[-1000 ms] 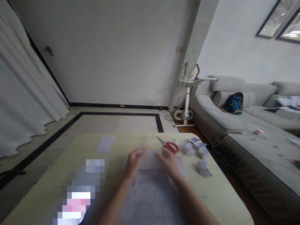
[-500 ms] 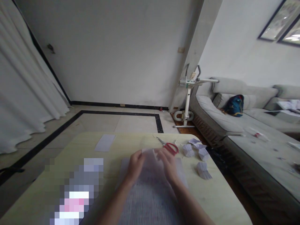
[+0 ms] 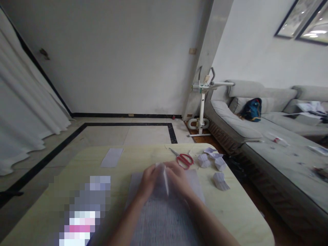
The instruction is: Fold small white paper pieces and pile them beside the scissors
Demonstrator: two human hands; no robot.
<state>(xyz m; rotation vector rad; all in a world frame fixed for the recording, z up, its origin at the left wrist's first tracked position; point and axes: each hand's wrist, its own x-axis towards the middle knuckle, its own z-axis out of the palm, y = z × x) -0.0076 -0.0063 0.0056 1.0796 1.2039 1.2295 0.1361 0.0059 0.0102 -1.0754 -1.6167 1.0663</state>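
Observation:
My left hand (image 3: 148, 181) is closed on the left side of a thin whitish sheet of paper (image 3: 160, 176). On the other side my right hand (image 3: 178, 178) grips the same sheet, with its fingers curled close to the left ones. A pale edge of that paper stands up between the hands. Beneath them lies a larger greyish sheet (image 3: 164, 222) with faint dark marks, partly covered by my forearms. Just beyond my right hand, red-handled scissors (image 3: 185, 160) rest on the table, blades pointing away to the left.
Several folded paper pieces (image 3: 204, 160) lie at the right of the wooden table (image 3: 230, 218). A small white sheet (image 3: 112, 158) is at the far left, near a pixelated patch. Beyond stand an exercise machine (image 3: 202, 106) and a grey sofa (image 3: 230, 124).
My right hand has come closer to the left one, and the paper between them has bent so an edge stands up. The whole view has shifted slightly.

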